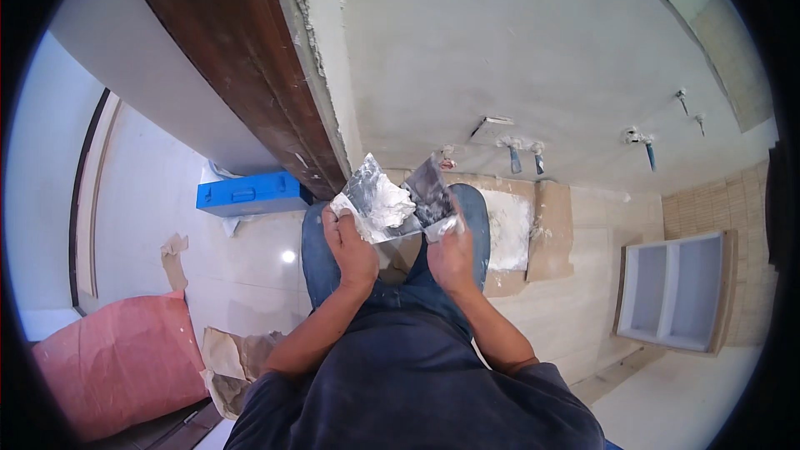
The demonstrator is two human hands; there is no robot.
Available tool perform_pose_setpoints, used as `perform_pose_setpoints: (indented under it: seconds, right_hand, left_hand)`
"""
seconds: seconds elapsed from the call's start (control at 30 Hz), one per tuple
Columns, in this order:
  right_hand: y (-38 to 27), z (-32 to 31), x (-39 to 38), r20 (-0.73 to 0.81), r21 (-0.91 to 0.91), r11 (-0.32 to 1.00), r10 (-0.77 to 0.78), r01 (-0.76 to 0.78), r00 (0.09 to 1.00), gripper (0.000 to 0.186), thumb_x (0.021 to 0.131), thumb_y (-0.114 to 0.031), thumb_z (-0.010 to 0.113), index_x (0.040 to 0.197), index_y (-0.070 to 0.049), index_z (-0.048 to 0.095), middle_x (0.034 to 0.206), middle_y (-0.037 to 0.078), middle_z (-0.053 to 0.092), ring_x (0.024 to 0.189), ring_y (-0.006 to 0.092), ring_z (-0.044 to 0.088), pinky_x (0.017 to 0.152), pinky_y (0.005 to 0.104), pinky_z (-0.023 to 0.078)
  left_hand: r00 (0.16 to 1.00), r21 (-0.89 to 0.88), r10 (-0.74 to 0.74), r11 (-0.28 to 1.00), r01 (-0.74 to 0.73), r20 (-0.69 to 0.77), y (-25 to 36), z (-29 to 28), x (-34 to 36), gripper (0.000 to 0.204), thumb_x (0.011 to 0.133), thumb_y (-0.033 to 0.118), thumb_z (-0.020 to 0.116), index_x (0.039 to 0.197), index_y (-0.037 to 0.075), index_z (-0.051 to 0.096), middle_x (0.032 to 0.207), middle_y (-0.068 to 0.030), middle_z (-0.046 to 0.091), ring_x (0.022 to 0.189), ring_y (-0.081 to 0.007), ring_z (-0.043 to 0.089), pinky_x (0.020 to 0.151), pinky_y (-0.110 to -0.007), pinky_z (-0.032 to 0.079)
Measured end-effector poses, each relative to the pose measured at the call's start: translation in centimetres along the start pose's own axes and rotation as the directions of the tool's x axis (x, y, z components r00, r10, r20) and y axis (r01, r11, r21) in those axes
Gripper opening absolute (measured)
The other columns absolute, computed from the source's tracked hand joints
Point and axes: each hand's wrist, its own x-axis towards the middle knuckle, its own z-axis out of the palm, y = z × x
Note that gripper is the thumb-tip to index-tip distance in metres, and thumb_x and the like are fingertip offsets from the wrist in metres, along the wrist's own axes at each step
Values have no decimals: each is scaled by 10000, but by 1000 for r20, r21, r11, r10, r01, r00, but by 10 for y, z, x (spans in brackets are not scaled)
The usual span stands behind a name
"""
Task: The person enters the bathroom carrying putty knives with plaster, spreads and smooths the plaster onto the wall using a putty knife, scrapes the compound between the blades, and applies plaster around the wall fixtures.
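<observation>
My left hand (353,255) is closed on a flat metal putty scraper (362,179), its blade tilted up in front of my knees. A thick lump of white putty (390,203) lies across that blade. In my closed right hand (452,260) is a second putty scraper (430,186), smeared with white, its edge close against the putty on the left one. Whether the two blades touch, I cannot tell. The fingers hide the lower ends of both scrapers.
A grey plastered wall (500,50) rises ahead, with pipe fittings (515,157) sticking out. Left of it stands a brown wooden frame (242,42). A blue toolbox (250,193), red sack (121,362), cardboard (550,229) and white shelf unit (673,292) surround me.
</observation>
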Motion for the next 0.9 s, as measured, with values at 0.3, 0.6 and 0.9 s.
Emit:
perform_pose_setpoints:
  seconds: [0.3, 0.6, 0.9]
  right_hand:
    - [-15, -47, 6, -163, -729, 631, 217, -266, 962, 336, 1075, -241, 533, 1317, -27, 626, 1228, 129, 691, 1103, 261, 685, 969, 409, 539]
    - [8, -50, 54, 160, 447, 826, 303, -343, 939, 297, 1087, -289, 527, 1286, -74, 571, 1125, 86, 691, 996, 214, 707, 898, 436, 596]
    - [-4, -94, 17, -86, 113, 821, 570, -560, 817, 328, 1044, -209, 624, 1326, -50, 573, 1178, 54, 682, 1098, 203, 661, 993, 387, 529]
  left_hand:
    - [982, -77, -90, 992, 104, 167, 54, 9, 14, 294, 1017, 107, 426, 1246, -13, 567, 1201, -122, 640, 1108, -233, 635, 967, -365, 502]
    - [679, -29, -539, 772, 635, 498, 54, 16, -3, 362, 1013, 108, 472, 1357, 3, 510, 1207, -134, 673, 1100, -240, 693, 965, -389, 572]
    - [763, -34, -456, 849, 528, 458, 85, 3, 30, 363, 1022, 130, 461, 1360, 16, 526, 1273, -120, 660, 1140, -265, 678, 993, -422, 557]
